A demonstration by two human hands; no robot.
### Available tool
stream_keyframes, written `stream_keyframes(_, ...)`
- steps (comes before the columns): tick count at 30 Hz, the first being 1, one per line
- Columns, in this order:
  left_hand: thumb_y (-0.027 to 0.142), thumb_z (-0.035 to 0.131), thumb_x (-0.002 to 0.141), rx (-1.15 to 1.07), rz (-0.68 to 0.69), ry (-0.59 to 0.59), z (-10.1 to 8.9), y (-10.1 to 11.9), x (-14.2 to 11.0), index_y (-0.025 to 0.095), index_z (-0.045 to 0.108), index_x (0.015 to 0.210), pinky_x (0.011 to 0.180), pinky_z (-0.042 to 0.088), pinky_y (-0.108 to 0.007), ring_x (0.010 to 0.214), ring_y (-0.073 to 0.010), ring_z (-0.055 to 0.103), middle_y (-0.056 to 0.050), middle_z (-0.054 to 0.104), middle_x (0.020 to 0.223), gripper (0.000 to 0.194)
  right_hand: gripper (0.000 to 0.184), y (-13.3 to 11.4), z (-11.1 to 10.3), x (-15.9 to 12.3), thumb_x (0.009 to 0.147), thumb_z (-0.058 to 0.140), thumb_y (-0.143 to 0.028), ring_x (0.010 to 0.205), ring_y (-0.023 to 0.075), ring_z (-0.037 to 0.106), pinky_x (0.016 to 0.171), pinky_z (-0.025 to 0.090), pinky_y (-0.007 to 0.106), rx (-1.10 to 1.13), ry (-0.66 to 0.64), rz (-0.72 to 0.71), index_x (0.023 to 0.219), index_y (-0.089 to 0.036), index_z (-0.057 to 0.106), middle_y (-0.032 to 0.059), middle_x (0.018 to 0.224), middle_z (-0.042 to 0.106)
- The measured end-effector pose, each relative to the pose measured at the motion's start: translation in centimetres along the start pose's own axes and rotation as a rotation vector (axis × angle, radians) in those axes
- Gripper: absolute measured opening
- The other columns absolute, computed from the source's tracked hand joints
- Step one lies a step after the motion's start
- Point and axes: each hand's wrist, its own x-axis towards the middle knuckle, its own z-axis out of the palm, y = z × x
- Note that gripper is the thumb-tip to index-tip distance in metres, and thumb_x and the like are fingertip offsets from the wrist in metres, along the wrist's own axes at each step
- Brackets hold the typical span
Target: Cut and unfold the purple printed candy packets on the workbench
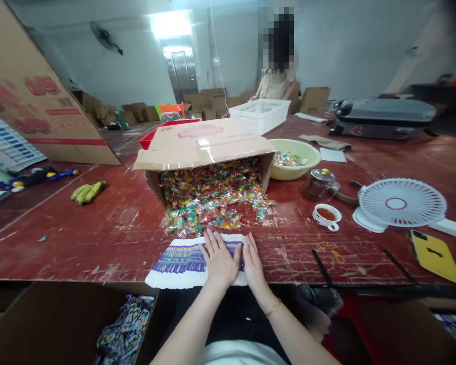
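A fanned row of white, purple-printed packets [182, 257] lies at the table's near edge. My left hand [221, 259] rests flat on the right part of this row, fingers stretched out and pointing away from me. At the row's right end, my right hand [254, 261] stands on edge, its fingers straight and against the packets; its palm side is hidden. Just beyond the hands, small colourful candies in clear wrappers [205, 218] spill from a cardboard box [209, 144] that lies on its side with its opening toward me.
To the right are a yellow basin [300, 170], a teapot [321, 183], a cup of tea [327, 215], a white fan [403, 203] and a yellow phone [437, 256]. Bananas [87, 192] lie left. A person [277, 83] stands behind a white crate [260, 114]. Below left, a carton holds packets [125, 329].
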Motion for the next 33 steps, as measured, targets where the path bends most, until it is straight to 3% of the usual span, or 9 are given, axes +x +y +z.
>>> stream_keyframes(3, 0.059, 0.030, 0.084, 0.035, 0.055, 0.077, 0.0, 0.2, -0.6, 0.001, 0.018, 0.139, 0.108, -0.002, -0.057, 0.138, -0.0345, -0.005, -0.025, 0.003, 0.149, 0.082, 0.058, 0.4, -1.6, 0.6, 0.084, 0.038, -0.056, 0.135, 0.0203, 0.024, 0.113, 0.020, 0.040, 0.011, -0.008, -0.025, 0.130, -0.020, 0.044, 0.0073, 0.147, 0.029)
stream_keyframes(5, 0.056, 0.031, 0.085, 0.019, 0.187, 0.091, -0.7, 0.8, -1.3, 0.008, 0.015, 0.142, 0.110, 0.002, -0.054, 0.139, -0.0309, -0.005, -0.019, 0.001, 0.151, 0.076, 0.053, 0.3, -2.9, 1.5, 0.085, 0.038, -0.052, 0.129, 0.0221, 0.037, 0.107, 0.031, 0.042, 0.006, -0.018, -0.020, 0.125, -0.019, 0.047, 0.0106, 0.139, 0.041)
stream_keyframes(9, 0.049, 0.043, 0.083, 0.021, 0.483, -0.073, -0.8, 1.7, -2.8, 0.015, 0.020, 0.142, 0.113, 0.005, -0.048, 0.139, -0.0266, -0.001, -0.011, 0.010, 0.152, 0.071, 0.034, -0.5, -5.5, 3.5, 0.080, 0.050, -0.046, 0.105, 0.0241, 0.056, 0.093, 0.044, 0.042, -0.106, -0.063, -0.072, 0.097, -0.020, 0.062, 0.0115, 0.113, 0.058)
stream_keyframes(14, 0.049, 0.058, 0.073, 0.076, 0.430, -0.148, 1.4, 1.6, -2.9, -0.001, 0.017, 0.139, 0.114, 0.006, -0.047, 0.139, -0.0293, 0.001, -0.021, 0.010, 0.149, 0.093, 0.016, -1.9, -6.4, 5.1, 0.058, 0.073, -0.024, 0.112, 0.0280, 0.045, 0.099, 0.033, 0.045, -0.312, -0.162, -0.193, 0.071, -0.020, 0.064, 0.0087, 0.111, 0.053)
stream_keyframes(18, 0.056, 0.060, 0.068, 0.068, 0.434, -0.131, 2.0, 2.0, -2.9, -0.003, 0.016, 0.139, 0.113, 0.003, -0.049, 0.139, -0.0322, -0.002, -0.022, 0.007, 0.149, 0.102, 0.015, -2.7, -6.3, 6.2, 0.057, 0.071, -0.016, 0.090, 0.0215, 0.054, 0.087, 0.041, 0.038, -0.386, -0.277, -0.231, 0.067, -0.019, 0.060, 0.0042, 0.089, 0.057)
stream_keyframes(22, 0.067, 0.053, 0.066, 0.051, 0.425, -0.154, 1.7, 2.7, -3.1, -0.004, 0.017, 0.139, 0.111, -0.004, -0.056, 0.137, -0.0367, -0.003, -0.025, 0.007, 0.148, 0.108, 0.008, -2.7, -6.8, 7.0, 0.064, 0.067, -0.021, 0.068, 0.0159, 0.055, 0.068, 0.046, 0.031, -0.412, -0.340, -0.205, 0.065, -0.018, 0.059, 0.0008, 0.073, 0.057)
stream_keyframes(26, 0.075, 0.042, 0.068, -0.029, 0.484, -0.238, 0.0, 1.8, -2.8, 0.000, 0.014, 0.140, 0.111, 0.004, -0.056, 0.138, -0.0357, 0.001, -0.024, 0.007, 0.149, 0.108, 0.015, -1.9, -7.4, 7.3, 0.065, 0.067, -0.028, 0.064, 0.0153, 0.057, 0.063, 0.048, 0.030, -0.378, -0.356, -0.158, 0.070, -0.016, 0.060, 0.0026, 0.075, 0.061)
stream_keyframes(29, 0.074, 0.031, 0.074, -0.011, 0.486, -0.123, -0.6, 0.1, -2.2, 0.010, 0.012, 0.142, 0.110, 0.005, -0.058, 0.138, -0.0339, 0.004, -0.017, 0.008, 0.151, 0.095, 0.021, -1.2, -8.0, 7.8, 0.064, 0.068, -0.032, 0.065, 0.0166, 0.061, 0.064, 0.051, 0.031, -0.327, -0.368, -0.108, 0.075, -0.015, 0.060, 0.0037, 0.073, 0.064)
stream_keyframes(33, 0.077, 0.030, 0.072, 0.072, 0.502, -0.019, 1.3, -0.8, -2.0, 0.016, 0.024, 0.141, 0.107, 0.002, -0.062, 0.137, -0.0390, 0.006, -0.013, 0.018, 0.150, 0.092, 0.027, -0.5, -8.9, 8.1, 0.065, 0.067, -0.036, 0.074, 0.0195, 0.064, 0.070, 0.054, 0.034, -0.291, -0.338, -0.110, 0.081, -0.015, 0.061, 0.0067, 0.080, 0.066)
